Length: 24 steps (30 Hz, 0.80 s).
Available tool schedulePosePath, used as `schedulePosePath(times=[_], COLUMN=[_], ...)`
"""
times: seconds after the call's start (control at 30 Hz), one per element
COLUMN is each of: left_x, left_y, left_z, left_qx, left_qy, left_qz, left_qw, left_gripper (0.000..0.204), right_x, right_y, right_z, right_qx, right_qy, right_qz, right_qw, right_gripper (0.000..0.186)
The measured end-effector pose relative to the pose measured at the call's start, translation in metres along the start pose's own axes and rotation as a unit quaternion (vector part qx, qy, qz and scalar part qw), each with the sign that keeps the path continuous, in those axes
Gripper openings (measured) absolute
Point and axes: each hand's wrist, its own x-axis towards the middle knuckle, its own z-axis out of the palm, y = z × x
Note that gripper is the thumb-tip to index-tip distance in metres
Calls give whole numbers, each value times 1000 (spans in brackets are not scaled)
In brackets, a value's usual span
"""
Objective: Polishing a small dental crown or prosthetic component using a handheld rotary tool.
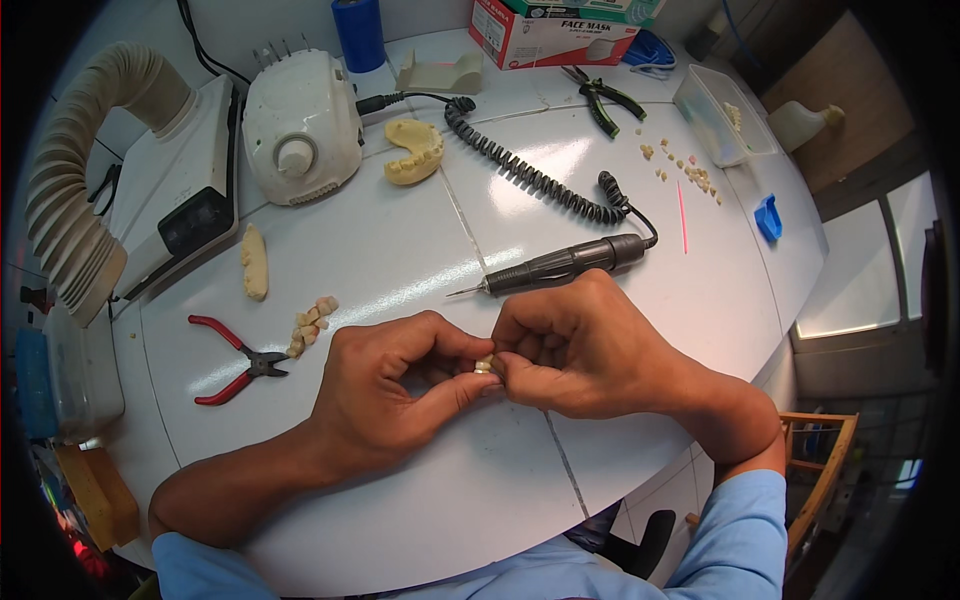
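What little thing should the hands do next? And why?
Maybe ease the right hand back a little for a better look: the left hand pinches the small pale piece, and both hands crowd closely around it.

The held teeth (484, 366), dental cast (412, 172) and rotary handpiece (572, 264) show a dental workshop.

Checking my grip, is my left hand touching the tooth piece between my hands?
Touching: the head view shows your left hand pinching the ivory tooth piece between thumb and forefinger.
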Motion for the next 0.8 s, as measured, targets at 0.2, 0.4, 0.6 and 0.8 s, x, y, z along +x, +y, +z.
schedulePosePath(times=[0.2,0.4,0.6,0.8], left_x=[0,1,3,2], left_y=[-1,0,-7,-7], left_z=[0,0,-1,3], left_qx=[35,22,-59,-56], left_qy=[4,8,6,45], left_qz=[36,20,-31,25], left_qw=[999,1000,998,997], left_gripper=[22,20,24,23], right_x=[0,2,3,2], right_y=[0,-6,-3,2], right_z=[2,-1,-6,-1], right_qx=[10,134,232,165], right_qy=[-1,-43,-64,-85], right_qz=[14,114,151,83], right_qw=[1000,984,959,979], right_gripper=[12,17,21,29])
